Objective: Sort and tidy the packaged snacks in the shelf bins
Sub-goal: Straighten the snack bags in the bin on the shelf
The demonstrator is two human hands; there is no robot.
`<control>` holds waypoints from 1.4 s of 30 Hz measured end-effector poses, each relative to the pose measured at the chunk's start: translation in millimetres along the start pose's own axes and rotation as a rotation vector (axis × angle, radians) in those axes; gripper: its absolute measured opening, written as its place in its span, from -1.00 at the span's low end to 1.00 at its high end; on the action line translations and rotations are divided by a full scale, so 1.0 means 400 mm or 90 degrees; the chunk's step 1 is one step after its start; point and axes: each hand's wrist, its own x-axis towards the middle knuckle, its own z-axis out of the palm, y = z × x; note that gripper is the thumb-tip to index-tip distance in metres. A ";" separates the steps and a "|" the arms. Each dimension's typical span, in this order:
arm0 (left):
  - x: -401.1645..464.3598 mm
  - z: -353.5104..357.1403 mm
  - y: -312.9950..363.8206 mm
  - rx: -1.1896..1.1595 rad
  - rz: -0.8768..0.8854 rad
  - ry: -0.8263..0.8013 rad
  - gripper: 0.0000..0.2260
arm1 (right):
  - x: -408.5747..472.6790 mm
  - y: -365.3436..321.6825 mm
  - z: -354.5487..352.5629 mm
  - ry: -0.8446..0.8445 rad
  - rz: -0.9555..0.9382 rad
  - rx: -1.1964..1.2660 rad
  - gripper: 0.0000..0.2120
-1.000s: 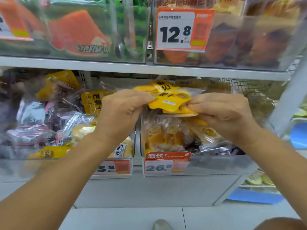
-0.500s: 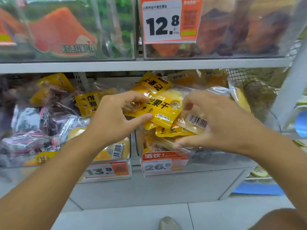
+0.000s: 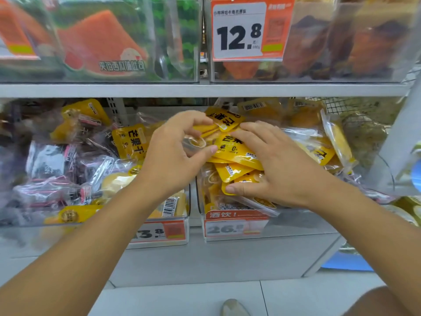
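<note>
Several yellow dried-mango packets (image 3: 237,153) lie stacked at the top of the right clear shelf bin (image 3: 296,224), on a heap of similar yellow and clear packets. My left hand (image 3: 175,156) pinches the stack's left end between thumb and curled fingers. My right hand (image 3: 282,169) lies over the right side, fingers spread on top and thumb under the lower edge. The left bin (image 3: 22,233) holds mixed packets: dark purple-and-clear ones (image 3: 52,169) with a few yellow mango packets (image 3: 132,142) among them.
Orange price tags are clipped to the bin fronts, 13.8 (image 3: 159,233) and 26.8 (image 3: 234,226). A shelf board (image 3: 205,90) runs just above the bins, with more clear bins and a 12.8 tag (image 3: 248,30) on it. A wire basket (image 3: 364,124) is at right; a shoe tip (image 3: 234,307) is on the tiled floor.
Both hands have moved down and back into the right bin with the yellow packets. The right hand has flattened over the stack and the view has shifted closer.
</note>
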 end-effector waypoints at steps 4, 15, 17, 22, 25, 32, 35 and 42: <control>0.003 -0.006 -0.028 0.092 -0.119 -0.015 -0.50 | -0.006 -0.005 -0.006 -0.024 0.006 -0.010 0.13; 0.010 0.000 -0.047 0.059 -0.163 -0.131 -0.61 | 0.016 0.044 -0.024 -0.115 -0.037 -0.029 0.06; 0.005 -0.004 -0.044 0.011 -0.144 -0.109 -0.55 | 0.022 0.056 -0.031 -0.131 -0.046 -0.023 0.04; -0.015 0.035 -0.014 0.058 -0.011 -0.127 -0.52 | 0.011 0.069 -0.046 -0.118 -0.018 0.031 0.10; -0.026 0.053 -0.002 0.112 0.016 -0.163 -0.44 | -0.016 0.055 -0.050 -0.001 0.053 0.168 0.19; -0.031 0.044 -0.012 0.111 0.050 -0.144 -0.33 | -0.026 -0.028 -0.034 0.126 0.060 0.115 -0.04; -0.034 0.035 -0.020 0.085 0.037 -0.143 -0.29 | -0.012 -0.045 -0.026 0.130 0.014 0.065 -0.17; -0.042 0.013 -0.021 0.040 0.035 -0.132 -0.27 | -0.001 -0.053 -0.034 0.084 0.024 0.090 -0.32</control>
